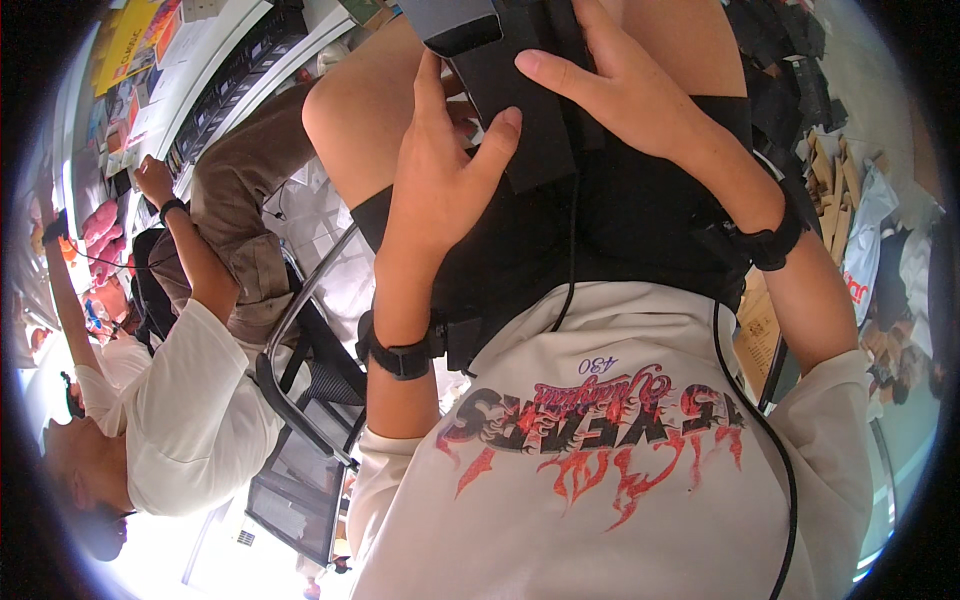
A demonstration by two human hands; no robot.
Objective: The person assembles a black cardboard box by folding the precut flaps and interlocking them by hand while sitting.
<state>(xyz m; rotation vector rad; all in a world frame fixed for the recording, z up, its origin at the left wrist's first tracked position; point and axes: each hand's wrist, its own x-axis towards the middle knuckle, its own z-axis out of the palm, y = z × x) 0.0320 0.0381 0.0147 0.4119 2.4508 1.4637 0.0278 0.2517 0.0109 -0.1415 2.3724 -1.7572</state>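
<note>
Over my lap, at the top of the head view, is a black box [530, 130] with a matte surface. A second black piece with a glossy edge [455, 25] shows at its upper left; I cannot tell if it is part of the same box. My left hand [440, 185] is closed round the left side, thumb pressed on the face and fingers partly hidden behind. From the right, my right hand [630, 100] grips it too, thumb lying across the face; its other fingers run out of the picture or behind the box. Black straps circle both my wrists.
At the left a person [200, 410] in a white top sits near a chair with a metal armrest [300, 310]. Crowded shelves [190, 90] stand beyond. Black pieces [800, 90], cardboard [830, 180] and a plastic bag [870, 220] lie at the right. A black cable [572, 240] crosses my lap.
</note>
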